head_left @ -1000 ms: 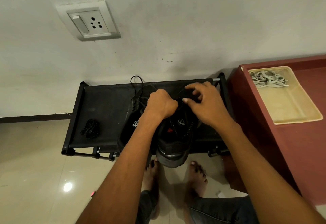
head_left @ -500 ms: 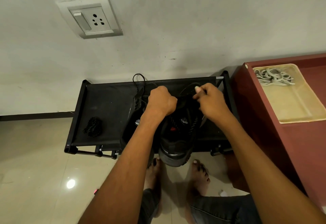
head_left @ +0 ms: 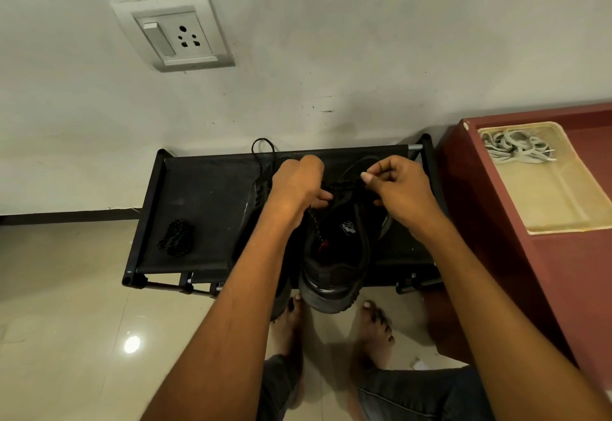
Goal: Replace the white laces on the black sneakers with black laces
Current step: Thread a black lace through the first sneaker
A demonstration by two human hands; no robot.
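- The tray (head_left: 559, 225) at 3 o'clock, on the red cabinet (head_left: 563, 288), holds the white laces (head_left: 515, 149) bunched in its far corner.
- The rack (head_left: 205, 208) carries 2 sneakers: one (head_left: 334, 255) at center, the other (head_left: 256, 195) mostly hidden at its 9 o'clock.
- A bundled lace (head_left: 177, 238) lies at the rack's 9 o'clock end.
- The left hand (head_left: 298, 185) and right hand (head_left: 400, 188), fingers curled, each pinch the black lace (head_left: 316, 225) over the center sneaker.

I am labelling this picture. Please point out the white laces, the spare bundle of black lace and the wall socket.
white laces (head_left: 515, 148), head view, middle of the pile in the tray.
spare bundle of black lace (head_left: 177, 237), head view, centre of the coil.
wall socket (head_left: 173, 33), head view, face plate.
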